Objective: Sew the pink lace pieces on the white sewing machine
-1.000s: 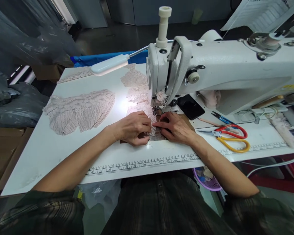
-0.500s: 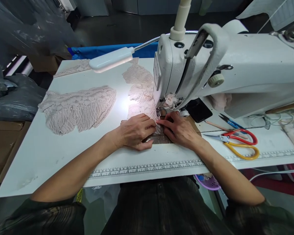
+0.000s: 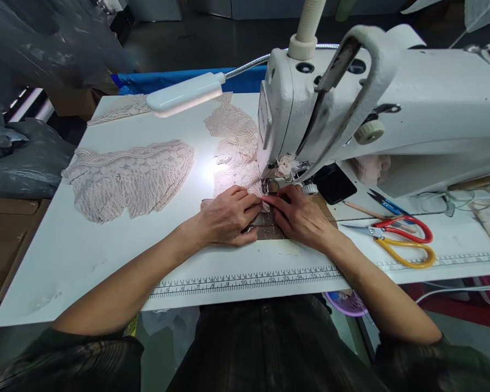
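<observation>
Left hand (image 3: 231, 216) and right hand (image 3: 300, 215) are flanking the presser foot (image 3: 271, 187), so let's go L to R! Far L, a folded pc of scalloped lace (image 3: 133, 182) is lying on the white table (image 3: 204, 264), well apart from both hands. Gooseneck lamp (image 3: 185, 95) is hanging over the back, w/ a bright patch glowing btwn that pc & the work. Next, left hand is arching its knuckles, fingertips pressing at the lace edge, thumb sitting apart below; can't tell if it's pinching, fingers are hiding it. Ctr: pale lace strip (image 3: 237, 174) is running from the table's back to the presser foot, near end slipping out of sight under fingertips. Step in hand is prob. lining up that edge at the foot; next move's calling for flat lace, even tension, fingertips clear of the needle area. Right hand is aiming its index finger at the same edge, almost meeting the left's, thumb tucking below; pinch or press, can't tell. Above, the industrial sewing machine (image 3: 428, 98) is looming; black smartphone (image 3: 335, 183) is lying just behind right hand. Far R, red-&-yellow-handled scissors (image 3: 376, 232) are resting, blades pointing twd the right wrist.
</observation>
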The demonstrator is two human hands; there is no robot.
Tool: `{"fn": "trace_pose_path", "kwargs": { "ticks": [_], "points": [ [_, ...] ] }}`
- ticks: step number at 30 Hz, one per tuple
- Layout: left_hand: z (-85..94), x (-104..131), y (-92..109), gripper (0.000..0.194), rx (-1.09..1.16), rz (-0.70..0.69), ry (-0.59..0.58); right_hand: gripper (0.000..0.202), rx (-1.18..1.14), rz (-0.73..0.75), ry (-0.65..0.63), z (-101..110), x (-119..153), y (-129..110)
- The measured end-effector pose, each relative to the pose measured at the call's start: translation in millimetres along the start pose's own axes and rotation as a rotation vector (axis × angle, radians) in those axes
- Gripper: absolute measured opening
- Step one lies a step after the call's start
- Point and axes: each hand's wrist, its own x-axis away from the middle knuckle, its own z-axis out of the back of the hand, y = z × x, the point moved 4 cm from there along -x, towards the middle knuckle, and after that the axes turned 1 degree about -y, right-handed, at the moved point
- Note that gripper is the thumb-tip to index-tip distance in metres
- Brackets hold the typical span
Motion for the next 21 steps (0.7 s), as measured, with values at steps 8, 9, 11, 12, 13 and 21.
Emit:
{"fn": "trace_pose_path", "kwargs": {
  "ticks": [8,9,11,12,13,21],
  "points": [
    [-1.0,-1.3,-1.8,0.035,-0.019,0.026,-0.014,0.037,-0.054,0.044,0.021,-0.4,4.6,2.6],
    [-1.4,-1.2,-2.1,0.035,-0.021,0.028,-0.009,0.036,-0.065,0.058,0.031,0.1,5.9,2.2],
    [-2.1,-1.1,-3.2,0.037,-0.02,0.033,0.001,0.034,-0.063,0.069,0.046,0.8,7.0,1.5],
    [-2.5,-1.1,-3.9,0.038,-0.019,0.036,0.003,0.035,-0.054,0.066,0.048,0.9,6.7,1.2],
    [-2.9,-1.3,-4.7,0.039,-0.018,0.041,0.0,0.035,-0.043,0.061,0.047,0.9,6.0,0.9],
    [-1.3,-4.8,-9.0,0.045,-0.026,0.065,-0.028,0.038,-0.031,0.021,0.001,0.0,0.6,-1.4]
  ]
}}
